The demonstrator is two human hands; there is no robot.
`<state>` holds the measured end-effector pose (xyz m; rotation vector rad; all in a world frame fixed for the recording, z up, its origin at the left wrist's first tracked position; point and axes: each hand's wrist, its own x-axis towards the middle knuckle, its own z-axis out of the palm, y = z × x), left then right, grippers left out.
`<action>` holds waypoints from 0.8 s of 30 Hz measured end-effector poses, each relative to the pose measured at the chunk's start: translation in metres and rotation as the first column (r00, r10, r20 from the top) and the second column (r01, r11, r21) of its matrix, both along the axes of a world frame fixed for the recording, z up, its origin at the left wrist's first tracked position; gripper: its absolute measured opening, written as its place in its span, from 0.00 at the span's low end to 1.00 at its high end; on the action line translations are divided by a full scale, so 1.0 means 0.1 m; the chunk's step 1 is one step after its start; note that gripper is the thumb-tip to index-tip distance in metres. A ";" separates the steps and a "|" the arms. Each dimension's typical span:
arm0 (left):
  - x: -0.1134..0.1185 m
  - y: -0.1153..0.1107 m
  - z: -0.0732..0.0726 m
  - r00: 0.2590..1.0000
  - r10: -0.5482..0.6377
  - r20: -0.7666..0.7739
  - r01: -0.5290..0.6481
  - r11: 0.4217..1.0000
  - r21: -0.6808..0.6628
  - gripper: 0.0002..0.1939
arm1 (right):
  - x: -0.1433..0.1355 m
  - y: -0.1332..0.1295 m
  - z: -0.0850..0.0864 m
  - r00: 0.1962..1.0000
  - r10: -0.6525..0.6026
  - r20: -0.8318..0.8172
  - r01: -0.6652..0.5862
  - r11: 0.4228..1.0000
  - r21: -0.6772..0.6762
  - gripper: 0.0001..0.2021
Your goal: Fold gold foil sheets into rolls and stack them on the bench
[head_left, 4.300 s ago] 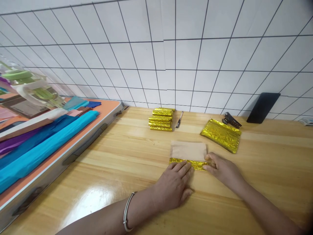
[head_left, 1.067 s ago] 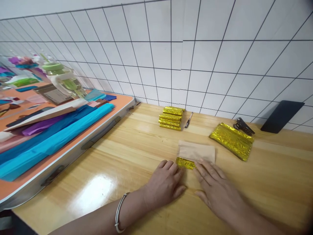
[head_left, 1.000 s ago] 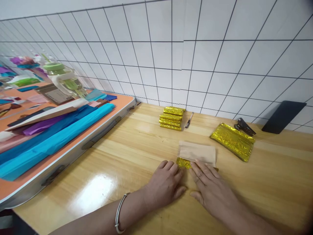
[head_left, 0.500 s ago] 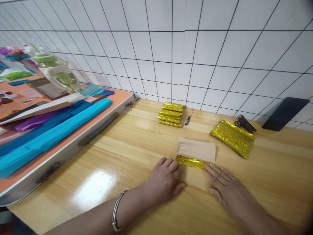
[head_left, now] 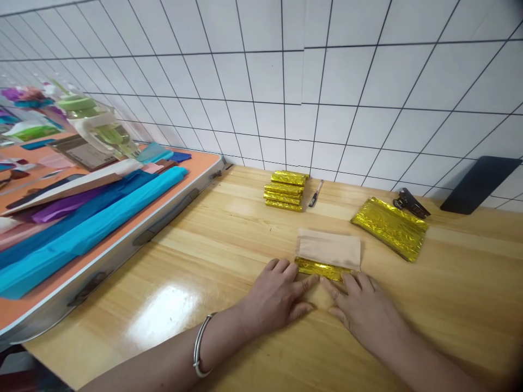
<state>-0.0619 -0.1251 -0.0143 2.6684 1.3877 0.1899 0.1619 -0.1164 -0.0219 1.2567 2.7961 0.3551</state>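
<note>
A sheet of gold foil paper (head_left: 328,247) lies pale back up on the wooden table, its near edge folded over into a gold strip (head_left: 316,267). My left hand (head_left: 281,294) presses on the left end of that strip, index finger stretched along its near edge. At the right end rests my right hand (head_left: 359,299), fingers apart, its index fingertip close to the left one. Neither hand grips anything. Beyond them sits a pile of rolled or folded gold foil strips (head_left: 284,190). To the right lies a stack of flat gold foil sheets (head_left: 390,227).
A pen (head_left: 316,194) lies beside the pile of strips. A black clip (head_left: 411,203) touches the foil stack, and a dark flat panel (head_left: 480,185) leans on the tiled wall. At left, an orange-topped case (head_left: 204,158) bears coloured paper (head_left: 102,228) and a green-lidded bottle (head_left: 98,122).
My right index finger has moved left along the folded strip, and my left index finger has stretched out to the right. Both fingertips now nearly meet at the strip's middle.
</note>
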 end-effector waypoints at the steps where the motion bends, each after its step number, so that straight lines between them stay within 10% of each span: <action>1: 0.00 0.00 0.00 1.000 0.003 0.000 -0.003 1.000 0.000 0.28 | 0.00 0.00 -0.01 1.000 0.001 0.004 -0.001 1.000 0.004 0.25; 24: -0.18 0.24 0.00 0.988 -0.149 0.051 0.149 0.989 -0.001 0.21 | 0.35 0.10 -0.04 0.988 0.117 -0.098 -0.116 0.993 0.013 0.16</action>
